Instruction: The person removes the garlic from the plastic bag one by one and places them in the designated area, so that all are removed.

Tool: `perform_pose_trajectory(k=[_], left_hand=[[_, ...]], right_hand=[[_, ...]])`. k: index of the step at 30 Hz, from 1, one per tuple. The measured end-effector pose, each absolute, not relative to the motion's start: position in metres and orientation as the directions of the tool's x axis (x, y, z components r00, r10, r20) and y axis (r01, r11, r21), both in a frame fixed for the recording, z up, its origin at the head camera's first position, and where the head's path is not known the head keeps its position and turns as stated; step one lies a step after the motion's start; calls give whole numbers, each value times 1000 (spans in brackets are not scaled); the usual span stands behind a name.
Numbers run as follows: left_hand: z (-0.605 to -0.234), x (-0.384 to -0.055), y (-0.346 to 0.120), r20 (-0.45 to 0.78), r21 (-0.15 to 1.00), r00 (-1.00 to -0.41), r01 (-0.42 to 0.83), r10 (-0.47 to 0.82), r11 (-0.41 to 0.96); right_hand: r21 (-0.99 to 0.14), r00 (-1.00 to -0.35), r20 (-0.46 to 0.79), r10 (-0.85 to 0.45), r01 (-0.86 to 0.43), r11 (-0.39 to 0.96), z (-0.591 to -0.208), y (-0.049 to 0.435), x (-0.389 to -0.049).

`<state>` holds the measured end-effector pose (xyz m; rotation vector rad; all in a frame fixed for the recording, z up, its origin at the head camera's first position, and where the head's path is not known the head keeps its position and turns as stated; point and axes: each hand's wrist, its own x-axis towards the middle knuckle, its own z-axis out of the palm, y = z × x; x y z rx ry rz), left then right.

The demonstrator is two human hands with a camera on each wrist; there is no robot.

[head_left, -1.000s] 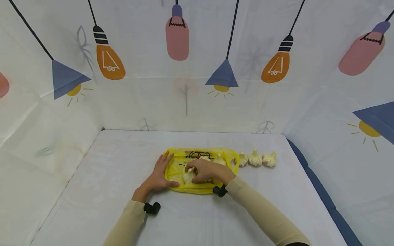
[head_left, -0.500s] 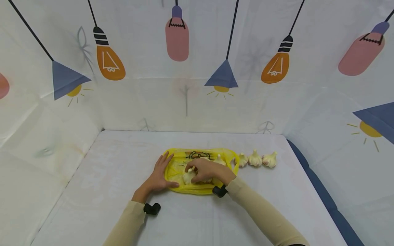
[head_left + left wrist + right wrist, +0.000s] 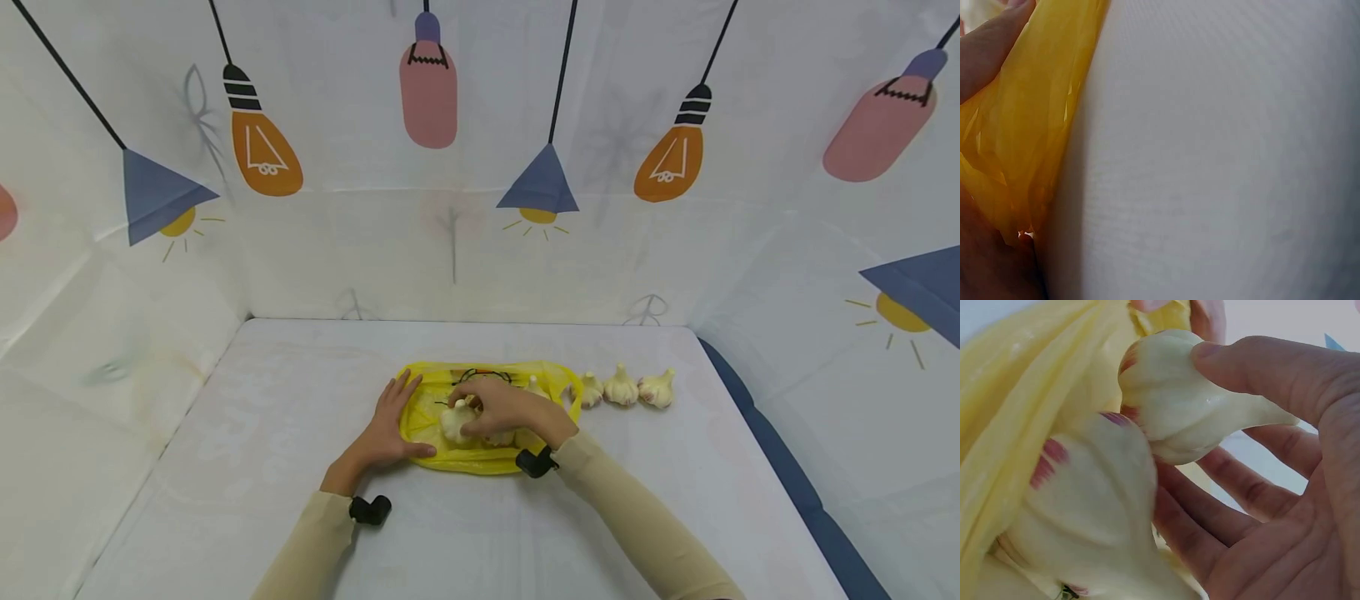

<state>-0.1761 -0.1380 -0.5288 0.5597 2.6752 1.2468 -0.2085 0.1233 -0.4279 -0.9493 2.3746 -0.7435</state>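
1 garlic bulb (image 3: 1166, 394) pinched in R grip (image 3: 498, 407); L grip (image 3: 386, 427) spread against yellow bag (image 3: 480, 462), print (image 3: 471, 372) illegible

Closed in at the back and both sides by pale, creased sheeting (image 3: 360, 250), printed with orange bulbs (image 3: 267, 154), pink bulbs (image 3: 428, 96) and blue lampshades (image 3: 542, 179) on black cords (image 3: 562, 75), plus faint grey plant shapes (image 3: 453, 242). Furnished with a white table (image 3: 225, 467), bordered on the right by a dark blue strip (image 3: 783, 467). Lit softly.
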Motion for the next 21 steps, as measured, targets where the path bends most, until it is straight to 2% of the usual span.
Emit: perform_pose_trajectory(k=[11, 21], left_hand=[[-530, -176, -138, 31, 761, -923, 271, 385, 589], [-531, -177, -138, 49, 760, -920, 287, 389, 583]], right_hand=[[-694, -652, -146, -744, -469, 547, -425, 126, -209], [-760, -702, -53, -711, -434, 485, -415, 134, -204]])
